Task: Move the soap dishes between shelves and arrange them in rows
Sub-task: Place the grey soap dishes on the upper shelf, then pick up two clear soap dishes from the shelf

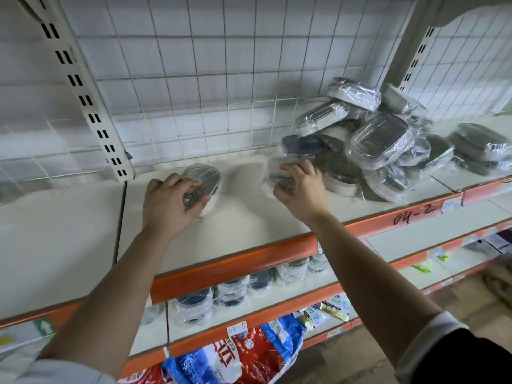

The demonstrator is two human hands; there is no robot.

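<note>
On the upper white shelf (83, 234) my left hand (166, 206) grips a plastic-wrapped soap dish (203, 177) with a grey slatted top, resting on the shelf near the slotted upright. To its right my right hand (300, 187) curls round a second wrapped soap dish (274, 173), blurred and mostly hidden by my fingers. A loose heap of several wrapped soap dishes (374, 139) lies just right of that hand, against the wire back grid. A row of wrapped soap dishes (238, 289) stands on the shelf below, partly hidden by the orange shelf edge.
The slotted upright (91, 112) stands behind my left hand. Two more wrapped dishes (476, 148) lie at the far right. An orange price rail (249, 261) marked 04-2 fronts the shelf. Red and blue bags (235, 356) hang at the bottom.
</note>
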